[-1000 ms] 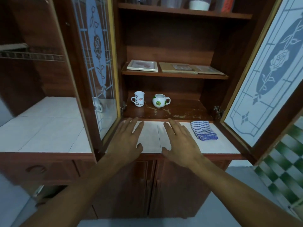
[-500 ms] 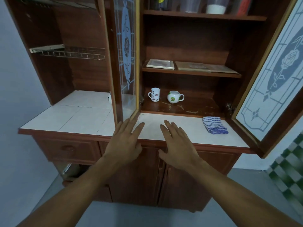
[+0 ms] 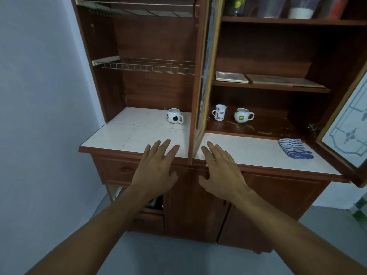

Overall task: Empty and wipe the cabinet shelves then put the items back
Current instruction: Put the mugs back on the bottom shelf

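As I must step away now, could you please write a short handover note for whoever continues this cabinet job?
Left hand: open, empty, by the counter's front edge; right hand likewise.
Football mug stands on the tiled counter; tall mug and green-logo mug on the stained bottom shelf; flat frames on the middle shelf; jars on top.
Striped cloth lies on the counter, right.
Done: doors open. Left: empty the shelves, wipe, restock.
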`<state>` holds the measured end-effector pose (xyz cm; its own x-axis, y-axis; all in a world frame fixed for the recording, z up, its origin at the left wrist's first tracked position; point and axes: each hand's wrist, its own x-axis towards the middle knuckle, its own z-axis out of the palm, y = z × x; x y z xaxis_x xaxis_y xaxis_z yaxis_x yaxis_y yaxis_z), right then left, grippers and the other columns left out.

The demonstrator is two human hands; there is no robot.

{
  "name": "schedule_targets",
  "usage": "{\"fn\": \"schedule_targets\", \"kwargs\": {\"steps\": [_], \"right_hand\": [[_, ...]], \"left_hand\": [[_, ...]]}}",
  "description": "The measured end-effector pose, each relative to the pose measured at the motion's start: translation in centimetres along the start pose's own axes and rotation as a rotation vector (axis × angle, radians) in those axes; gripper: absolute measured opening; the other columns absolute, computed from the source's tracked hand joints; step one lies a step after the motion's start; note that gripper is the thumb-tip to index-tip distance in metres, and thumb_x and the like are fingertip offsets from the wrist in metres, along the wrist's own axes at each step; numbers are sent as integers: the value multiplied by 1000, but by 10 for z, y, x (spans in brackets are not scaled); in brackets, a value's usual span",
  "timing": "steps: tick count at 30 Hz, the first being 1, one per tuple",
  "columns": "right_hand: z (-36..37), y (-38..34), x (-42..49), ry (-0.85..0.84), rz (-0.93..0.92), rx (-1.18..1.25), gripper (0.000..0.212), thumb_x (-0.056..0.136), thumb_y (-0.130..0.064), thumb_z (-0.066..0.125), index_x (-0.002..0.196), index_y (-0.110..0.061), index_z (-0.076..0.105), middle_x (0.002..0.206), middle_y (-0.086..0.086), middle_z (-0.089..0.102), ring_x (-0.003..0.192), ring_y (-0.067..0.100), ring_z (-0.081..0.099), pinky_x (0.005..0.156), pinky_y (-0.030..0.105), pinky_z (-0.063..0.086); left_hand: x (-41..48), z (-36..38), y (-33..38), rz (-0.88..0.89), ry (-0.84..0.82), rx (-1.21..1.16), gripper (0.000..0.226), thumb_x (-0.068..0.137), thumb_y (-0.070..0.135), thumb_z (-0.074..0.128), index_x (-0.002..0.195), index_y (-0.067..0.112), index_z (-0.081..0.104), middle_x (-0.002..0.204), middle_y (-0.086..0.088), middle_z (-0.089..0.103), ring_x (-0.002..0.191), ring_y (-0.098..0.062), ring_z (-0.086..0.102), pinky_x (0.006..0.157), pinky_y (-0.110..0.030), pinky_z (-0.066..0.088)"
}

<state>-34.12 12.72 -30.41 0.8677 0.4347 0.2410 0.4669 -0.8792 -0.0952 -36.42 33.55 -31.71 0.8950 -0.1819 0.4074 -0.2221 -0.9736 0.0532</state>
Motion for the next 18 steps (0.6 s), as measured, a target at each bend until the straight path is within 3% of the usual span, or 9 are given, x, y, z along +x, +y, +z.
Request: {"fn": "schedule_targets", "kwargs": {"steps": [5, 11, 18], "right_hand": [[4, -29, 11, 5, -58, 15, 84, 90, -44, 55, 155, -16, 10, 164, 7, 4, 151, 26, 2, 122, 41, 8], [12, -42, 40, 9, -97, 4, 85, 89, -45, 54, 155, -15, 10, 164, 9, 3, 151, 27, 4, 122, 43, 11], [23, -58, 67, -22, -104, -12, 84, 91, -46, 53, 156, -17, 8, 164, 7, 0, 151, 27, -1, 123, 43, 9]], "left_hand": [[-11, -5, -31, -24, 30, 18, 74, 84, 34, 62, 150, 17, 34, 157, -16, 28, 146, -38, 22, 118, -55, 15], [-9, -4, -55, -112, 30, 32, 77, 85, 36, 61, 153, 21, 26, 161, -12, 19, 149, -33, 13, 119, -50, 8], [-4, 2, -87, -144, 43, 31, 78, 81, 31, 66, 151, 18, 32, 158, -15, 27, 146, -37, 20, 117, -51, 10]]}}
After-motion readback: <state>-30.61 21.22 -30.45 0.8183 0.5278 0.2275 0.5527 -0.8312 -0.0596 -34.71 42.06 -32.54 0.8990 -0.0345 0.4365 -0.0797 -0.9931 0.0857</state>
